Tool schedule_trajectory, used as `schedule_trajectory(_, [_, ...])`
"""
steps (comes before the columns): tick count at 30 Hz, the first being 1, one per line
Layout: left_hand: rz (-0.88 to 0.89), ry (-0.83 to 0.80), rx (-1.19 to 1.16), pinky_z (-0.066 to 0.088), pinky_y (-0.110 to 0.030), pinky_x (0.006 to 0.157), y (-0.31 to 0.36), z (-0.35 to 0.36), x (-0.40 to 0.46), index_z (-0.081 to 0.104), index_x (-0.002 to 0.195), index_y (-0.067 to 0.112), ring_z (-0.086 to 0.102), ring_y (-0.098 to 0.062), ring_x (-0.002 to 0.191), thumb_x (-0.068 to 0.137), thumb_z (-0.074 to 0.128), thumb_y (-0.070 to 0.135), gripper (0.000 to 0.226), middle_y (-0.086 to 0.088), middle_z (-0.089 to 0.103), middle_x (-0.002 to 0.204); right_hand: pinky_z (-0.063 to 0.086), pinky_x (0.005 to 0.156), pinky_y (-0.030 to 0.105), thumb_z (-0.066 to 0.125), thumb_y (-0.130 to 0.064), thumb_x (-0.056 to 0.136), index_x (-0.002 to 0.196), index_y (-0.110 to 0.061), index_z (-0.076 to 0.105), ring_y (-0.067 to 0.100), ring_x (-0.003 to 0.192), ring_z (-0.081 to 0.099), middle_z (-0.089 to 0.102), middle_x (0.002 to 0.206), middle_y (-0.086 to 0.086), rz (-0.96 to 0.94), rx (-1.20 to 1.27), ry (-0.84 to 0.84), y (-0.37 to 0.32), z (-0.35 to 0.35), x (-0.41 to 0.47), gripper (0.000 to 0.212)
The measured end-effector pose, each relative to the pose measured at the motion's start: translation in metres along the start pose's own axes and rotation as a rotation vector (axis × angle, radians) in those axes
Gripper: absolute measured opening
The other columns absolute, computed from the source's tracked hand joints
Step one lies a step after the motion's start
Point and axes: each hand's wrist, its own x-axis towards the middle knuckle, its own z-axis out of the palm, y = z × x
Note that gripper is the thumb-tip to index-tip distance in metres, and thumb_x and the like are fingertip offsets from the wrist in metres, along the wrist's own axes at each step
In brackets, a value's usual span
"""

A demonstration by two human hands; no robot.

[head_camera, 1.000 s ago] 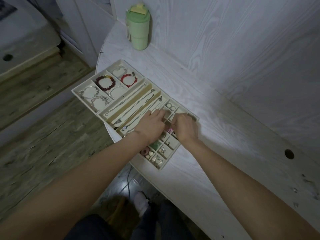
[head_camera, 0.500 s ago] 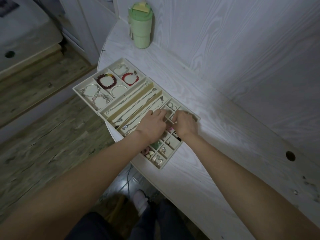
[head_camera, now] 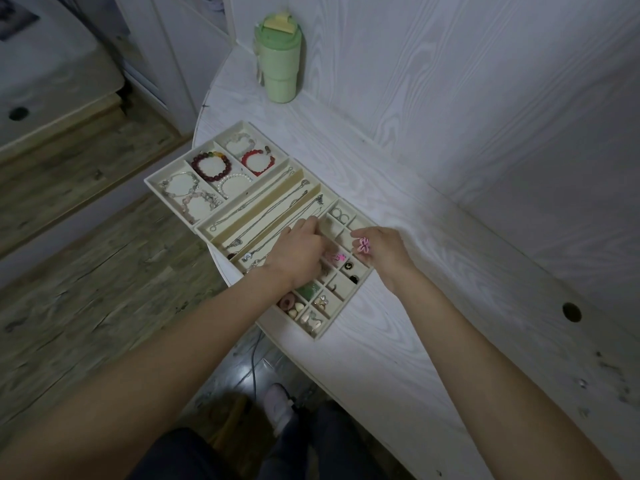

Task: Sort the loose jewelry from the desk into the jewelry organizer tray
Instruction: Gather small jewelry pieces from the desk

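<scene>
A cream jewelry organizer tray [head_camera: 152, 183] lies on the white desk, its left end past the desk's edge. Bracelets [head_camera: 211, 164] fill the far-left compartments, thin chains [head_camera: 263, 199] lie in the long middle slots, and small pieces sit in the right-hand grid of cells. My right hand [head_camera: 384, 254] hovers over the grid's right side and pinches a small pink flower piece [head_camera: 363, 244] between thumb and fingers. My left hand [head_camera: 301, 254] rests over the grid's left side, fingers curled down into the cells; whether it holds anything is hidden.
A green tumbler [head_camera: 278, 60] stands at the desk's far corner against the wall. A cable hole [head_camera: 571, 311] sits in the desk at the right. Small specks lie near the desk's right edge [head_camera: 583, 382]. The wooden floor lies below on the left.
My hands, close together before, have parted. The right hand has lifted to the right with the pink flower piece now visible in its fingers. The left hand stays over the grid.
</scene>
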Motion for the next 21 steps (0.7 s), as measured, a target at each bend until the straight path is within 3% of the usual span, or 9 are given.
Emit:
schedule_trajectory(3, [-0.071,0.084,-0.254,0.041,-0.031,0.096,0.003,-0.001,-0.002,0.066,0.114,0.023,0.046,-0.022,0.111,0.085,0.051,-0.002,0.041,-0.005,0.046,0.115,0.056,0.070,0.020,0.042,0.005,0.096,0.109,0.010,0.061,0.019,0.076,0.064,0.063,0.095,0.016,0.043,0.262,-0.136,0.001,-0.008,-0.010,0.024])
schedule_trajectory(7, [-0.140,0.174,-0.654,0.046,-0.009,0.066,0.012,0.001,-0.005,0.067,0.105,0.013,0.065,-0.018,0.085,0.092,0.050,0.002,0.024,-0.002,0.066,0.099,0.057,0.076,0.026,0.052,0.008,0.091,0.103,0.003,0.064,0.020,0.081,0.067,0.067,0.094,0.014,0.057,0.445,-0.181,0.003,-0.007,-0.020,0.018])
schedule_trajectory(10, [-0.142,0.203,-0.789,0.054,-0.023,0.069,0.013,0.003,-0.008,0.063,0.103,0.012,0.067,-0.011,0.075,0.090,0.062,0.018,0.014,0.001,0.070,0.085,0.057,0.076,0.026,0.056,0.007,0.089,0.094,-0.004,0.066,0.020,0.083,0.066,0.068,0.092,0.010,0.112,0.593,-0.172,0.002,-0.003,-0.023,0.016])
schedule_trajectory(12, [-0.171,0.226,-0.830,0.051,-0.020,0.065,0.013,0.004,-0.007,0.061,0.099,0.013,0.067,-0.010,0.071,0.087,0.066,0.021,0.015,0.000,0.070,0.079,0.058,0.073,0.026,0.055,0.007,0.089,0.093,-0.003,0.065,0.020,0.082,0.067,0.068,0.092,0.011,0.137,0.669,-0.179,0.002,0.000,-0.024,0.015])
schedule_trajectory(15, [-0.275,0.266,-0.938,0.050,-0.019,0.064,0.011,0.004,-0.006,0.063,0.091,0.014,0.064,-0.009,0.065,0.084,0.070,0.015,0.010,-0.001,0.067,0.073,0.059,0.069,0.026,0.055,0.010,0.088,0.100,0.004,0.063,0.020,0.075,0.069,0.068,0.089,0.015,0.133,0.694,-0.205,0.002,0.004,-0.027,0.016])
schedule_trajectory(19, [-0.312,0.213,-1.078,0.050,-0.018,0.059,0.008,0.001,-0.007,0.066,0.087,0.006,0.061,-0.005,0.055,0.083,0.068,0.004,0.005,-0.003,0.065,0.068,0.060,0.064,0.026,0.056,0.012,0.086,0.088,0.004,0.060,0.017,0.062,0.071,0.071,0.067,0.011,0.105,0.635,-0.202,0.003,0.006,-0.029,0.009])
schedule_trajectory(21, [-0.324,0.171,-1.130,0.055,-0.021,0.065,0.008,-0.005,-0.008,0.066,0.086,0.003,0.063,-0.010,0.060,0.084,0.066,0.000,0.004,-0.007,0.066,0.071,0.060,0.064,0.026,0.060,0.011,0.084,0.087,0.003,0.060,0.017,0.063,0.071,0.071,0.068,0.011,0.095,0.591,-0.197,0.003,0.006,-0.030,0.008])
